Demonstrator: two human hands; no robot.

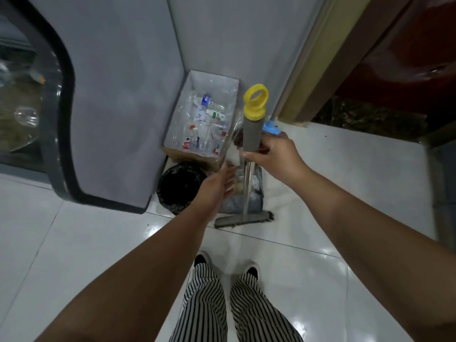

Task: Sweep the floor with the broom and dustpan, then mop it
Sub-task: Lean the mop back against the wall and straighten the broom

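- Where the rounded black-edged grey panel (108, 119) juts out at the far left, it cuts into the white glossy tiled floor (74, 243), though open tile runs clear in front of it.
- Just beside its corner sits a round black-lined waste bin (179, 187), and behind that an open cardboard box of empty plastic bottles (202, 124) fills the wall corner.
- Reaching over the bin's right rim, the left hand (217, 186) has its fingers spread apart, gripping nothing.
- A grey dustpan (251, 196) holds debris on the floor; the broom's grey brush head (244, 219) rests at its near edge.
- Upright, the grey broom handle with a yellow ring cap (253, 119) stands clamped in the right hand (274, 154).
- Farther right, bare tile stretches to the dark red door (407, 58).
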